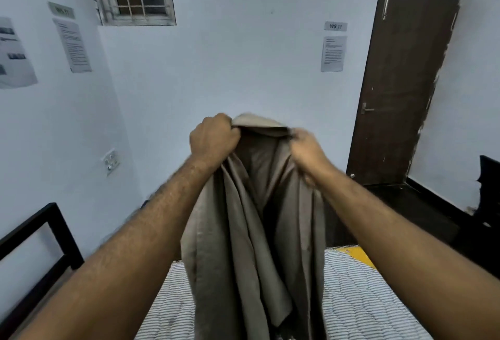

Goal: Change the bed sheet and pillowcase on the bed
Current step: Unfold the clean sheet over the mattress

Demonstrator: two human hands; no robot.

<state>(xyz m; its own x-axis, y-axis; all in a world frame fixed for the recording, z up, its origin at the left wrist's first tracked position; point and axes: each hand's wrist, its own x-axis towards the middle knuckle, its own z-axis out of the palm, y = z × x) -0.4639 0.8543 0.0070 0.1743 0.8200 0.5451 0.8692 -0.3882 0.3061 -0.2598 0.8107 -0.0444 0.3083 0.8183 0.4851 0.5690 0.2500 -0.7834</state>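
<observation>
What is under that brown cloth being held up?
Under the brown cloth, gripped by the left hand and right hand, a bare striped mattress shows on both sides. The middle strip is covered, so unseen.

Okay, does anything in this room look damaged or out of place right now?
Yes. The paint along the right edge of the brown door is chipped and flaking down the wall. The striped mattress lies bare while both hands hold up the grey-brown sheet, which fits the task.

sheet [243, 231]: matt taupe cloth | mattress [359, 299]: striped quilted fabric | door [405, 82]: dark wood, scuffed | bed frame [54, 231]: black metal
</observation>
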